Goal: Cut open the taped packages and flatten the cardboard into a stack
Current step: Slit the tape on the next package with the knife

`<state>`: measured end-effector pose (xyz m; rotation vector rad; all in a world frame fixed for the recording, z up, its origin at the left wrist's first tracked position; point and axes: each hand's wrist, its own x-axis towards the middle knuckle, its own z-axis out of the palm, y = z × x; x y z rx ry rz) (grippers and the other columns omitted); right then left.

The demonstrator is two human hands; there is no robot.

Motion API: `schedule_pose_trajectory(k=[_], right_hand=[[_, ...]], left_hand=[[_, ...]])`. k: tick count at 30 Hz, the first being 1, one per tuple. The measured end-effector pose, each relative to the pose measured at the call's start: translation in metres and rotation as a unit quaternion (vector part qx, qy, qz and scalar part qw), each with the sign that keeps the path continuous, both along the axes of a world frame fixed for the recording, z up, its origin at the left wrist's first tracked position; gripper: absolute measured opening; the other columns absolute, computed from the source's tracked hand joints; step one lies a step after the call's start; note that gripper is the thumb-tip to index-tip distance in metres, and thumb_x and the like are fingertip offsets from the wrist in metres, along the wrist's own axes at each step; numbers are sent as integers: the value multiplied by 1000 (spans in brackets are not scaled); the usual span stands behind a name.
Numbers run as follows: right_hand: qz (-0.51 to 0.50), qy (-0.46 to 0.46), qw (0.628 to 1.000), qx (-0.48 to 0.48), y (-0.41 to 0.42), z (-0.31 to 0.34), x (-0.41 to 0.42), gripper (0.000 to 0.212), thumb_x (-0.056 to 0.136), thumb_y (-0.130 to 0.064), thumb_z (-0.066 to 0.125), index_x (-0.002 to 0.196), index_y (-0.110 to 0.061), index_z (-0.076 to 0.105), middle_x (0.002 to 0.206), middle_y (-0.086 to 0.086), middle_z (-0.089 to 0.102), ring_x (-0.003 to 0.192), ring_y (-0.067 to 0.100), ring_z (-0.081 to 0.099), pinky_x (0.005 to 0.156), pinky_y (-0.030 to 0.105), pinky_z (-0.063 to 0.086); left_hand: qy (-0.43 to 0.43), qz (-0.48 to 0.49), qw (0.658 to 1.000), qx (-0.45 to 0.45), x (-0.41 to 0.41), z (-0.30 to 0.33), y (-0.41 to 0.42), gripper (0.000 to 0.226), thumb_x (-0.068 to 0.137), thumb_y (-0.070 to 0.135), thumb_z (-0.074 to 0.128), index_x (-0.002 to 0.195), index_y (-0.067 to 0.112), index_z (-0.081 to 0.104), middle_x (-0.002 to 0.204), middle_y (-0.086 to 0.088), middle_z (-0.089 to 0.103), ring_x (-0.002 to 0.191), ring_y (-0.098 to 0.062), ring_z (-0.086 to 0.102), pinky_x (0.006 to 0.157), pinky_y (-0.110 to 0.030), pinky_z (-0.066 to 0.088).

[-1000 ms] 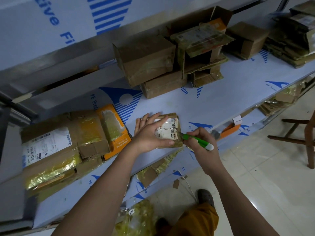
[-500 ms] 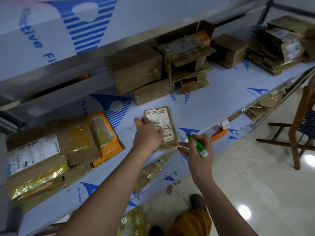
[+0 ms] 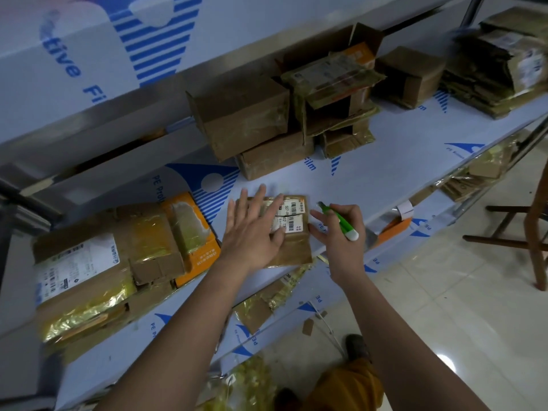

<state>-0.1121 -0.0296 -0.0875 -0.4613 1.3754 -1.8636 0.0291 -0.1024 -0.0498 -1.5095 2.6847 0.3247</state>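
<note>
Pressing the small package [image 3: 292, 229] flat on the shelf [image 3: 385, 173] with my left hand [image 3: 255, 229] — fingers straight and spread over its label, nothing gripped. My right hand [image 3: 341, 232] sits just beside the package's right edge, thumb and fingers curled round the green cutter [image 3: 341, 222], tip pointing up and away from the tape, not touching it.

Progress as I judge it: partway. A flattened stack [image 3: 98, 268] lies at left on the same shelf, near the package, and a second pile [image 3: 501, 69] sits far right. This package looks mostly collapsed; can't tell whether all its tape is cut.

Left to do: the cluster of boxes [image 3: 284, 120] at the back — several upright, some with flaps open, at least one looks sealed.

Around: tape and cardboard scraps [image 3: 267, 304] on the lower shelf, a wooden chair [image 3: 533, 232] at right. Nothing blocks the slide to the left stack; the back boxes are a reach over the package.
</note>
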Motion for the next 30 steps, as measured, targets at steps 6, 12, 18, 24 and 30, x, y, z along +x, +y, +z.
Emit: schedule_pose_trajectory(k=[6,12,18,24,30], right_hand=[[31,71,997,21,3,-12,-4,12,98,-6,54,93,-16,58,93,4,62,101,32,65,86,56,57],[54,111,992,38,-2,-12,-2,15,98,-11,54,93,-24,60,87,-11,65,94,27,65,84,61,54],[58,124,990,43,-6,-13,-2,13,97,-17,54,90,-27,60,88,-11,66,94,19,67,79,60,55],[70,94,991,61,-7,-8,-10,19,94,-5,53,83,-19,60,83,2,64,85,24,65,80,61,55],[79,89,991,65,-1,-8,-12,17,96,-1,51,87,-13,59,91,16,62,87,26,66,84,55,57]], left_hand=[[-2,14,997,81,12,-25,0,58,101,58,13,153,44,-8,158,13,-29,145,-15,-31,118,-40,-19],[-2,17,997,75,11,-23,3,64,97,64,15,152,45,-10,158,12,-29,144,-16,-32,119,-43,-18],[1,16,997,77,12,-23,3,66,96,66,17,153,44,-8,159,13,-28,144,-16,-32,118,-41,-19],[-3,11,998,60,12,-27,2,67,95,66,16,154,42,-7,159,11,-27,145,-18,-31,118,-41,-18],[-7,8,999,42,15,-34,4,74,86,70,5,153,43,-11,159,11,-28,145,-19,-30,118,-41,-18]])
